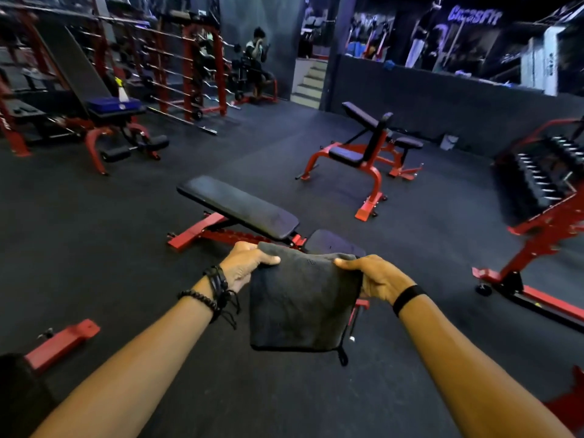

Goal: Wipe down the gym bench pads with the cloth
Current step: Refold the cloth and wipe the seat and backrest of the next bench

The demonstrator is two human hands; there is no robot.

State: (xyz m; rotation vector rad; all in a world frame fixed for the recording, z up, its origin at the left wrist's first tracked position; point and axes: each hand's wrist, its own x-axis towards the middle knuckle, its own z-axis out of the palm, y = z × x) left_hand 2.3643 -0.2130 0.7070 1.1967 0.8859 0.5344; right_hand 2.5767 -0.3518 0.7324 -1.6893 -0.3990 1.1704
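Left hand (245, 263) and right hand (377, 278) pinching folded cloth (300, 305) mid-air — prep step; next, likely lowering it onto long pad (237, 207).

Both bare forearms reach from the bottom corners toward the frame's centre. The left hand (243, 267) and right hand (374, 276) each pinch an upper corner of the cloth (300, 305), thumbs on top, fingers curled behind it.
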